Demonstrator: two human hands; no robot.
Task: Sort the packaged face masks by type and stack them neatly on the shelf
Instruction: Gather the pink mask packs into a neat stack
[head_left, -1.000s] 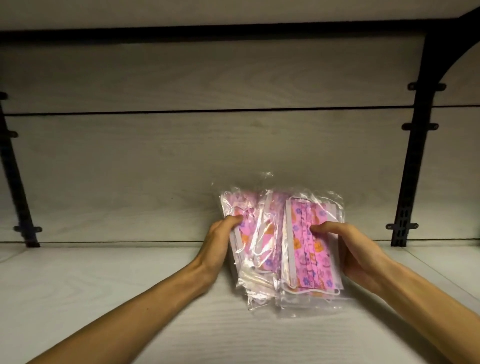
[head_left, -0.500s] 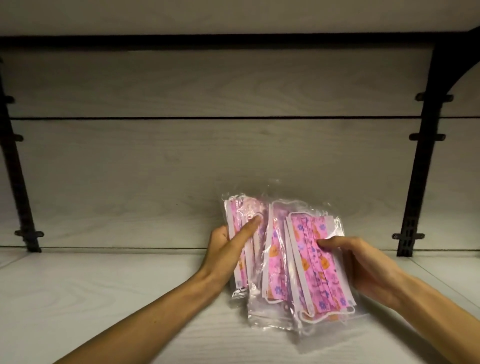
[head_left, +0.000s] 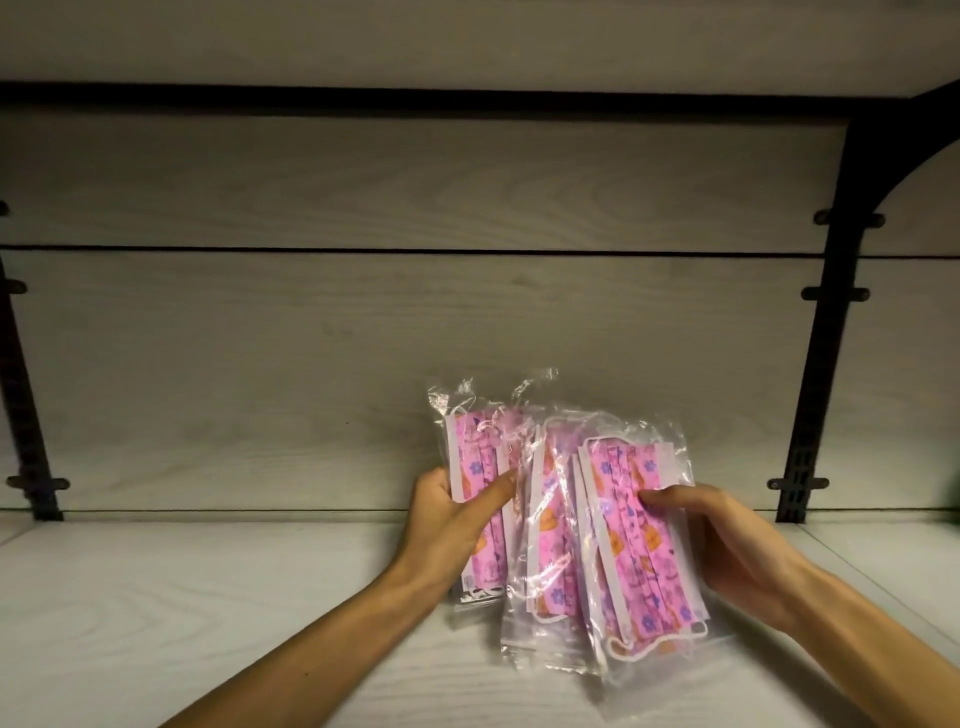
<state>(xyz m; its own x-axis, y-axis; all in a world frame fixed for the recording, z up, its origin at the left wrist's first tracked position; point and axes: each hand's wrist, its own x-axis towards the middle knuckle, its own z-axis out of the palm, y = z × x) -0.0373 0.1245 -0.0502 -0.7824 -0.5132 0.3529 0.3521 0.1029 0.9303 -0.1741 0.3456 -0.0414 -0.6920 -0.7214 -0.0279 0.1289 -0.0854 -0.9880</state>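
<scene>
- Masks (head_left: 561, 519): I count at least three clear packets of pink flowered ones, fanned and overlapping; more may hide between them, I cannot tell.
- They stand on the shelf (head_left: 208, 597), their lower ends on the board, leaning toward the back panel (head_left: 363, 338).
- My left hand (head_left: 452, 525) grips the leftmost packet (head_left: 480, 499), thumb across its front, fingers behind it.
- My right hand (head_left: 727, 551) grips the rightmost packet (head_left: 639, 535), thumb pressed on the front, fingers curled round the right edge.
- One packet (head_left: 550, 525) sits between the two hands, touching both held packets.
- Two black uprights: one (head_left: 26, 415) far left, one (head_left: 826, 364) right.
- No print on the packets is readable.
</scene>
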